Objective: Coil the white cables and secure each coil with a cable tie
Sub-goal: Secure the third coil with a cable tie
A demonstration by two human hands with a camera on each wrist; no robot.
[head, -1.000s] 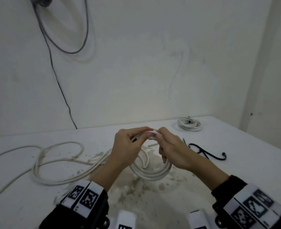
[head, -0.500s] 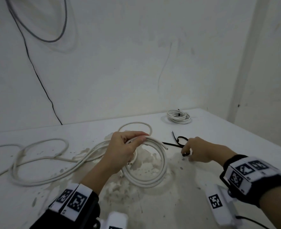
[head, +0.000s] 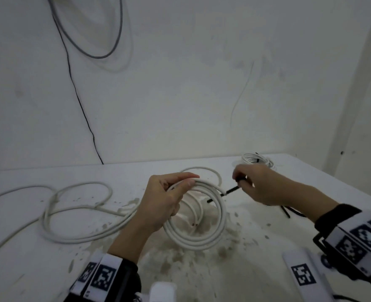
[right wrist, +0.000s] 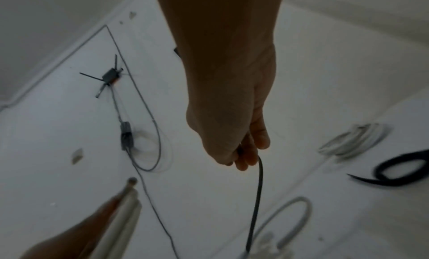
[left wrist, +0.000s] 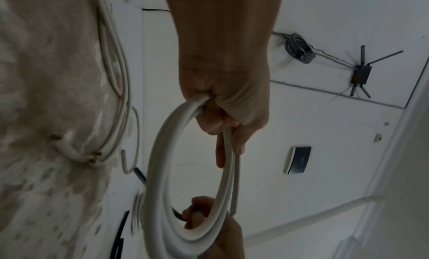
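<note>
My left hand (head: 169,199) grips the top of a white cable coil (head: 210,232), held upright just above the table; the left wrist view shows the coil (left wrist: 162,180) running through my curled fingers (left wrist: 230,120). My right hand (head: 256,184) pinches one end of a black cable tie (head: 223,194), whose free end points toward the coil's upper right. In the right wrist view the black cable tie (right wrist: 256,204) hangs down from my right fingertips (right wrist: 243,158). The coil's tail trails left into loose white cable (head: 71,205).
A tied white coil (head: 257,161) lies at the far right of the white table (head: 49,269). More black cable ties (head: 289,211) lie under my right forearm. Another loose cable loop (head: 206,171) sits behind the held coil. Chipped patches mark the tabletop.
My right hand left the coil, reached right to the black ties on the table, and has come back up toward the coil holding one. The left hand kept its grip on the coil.
</note>
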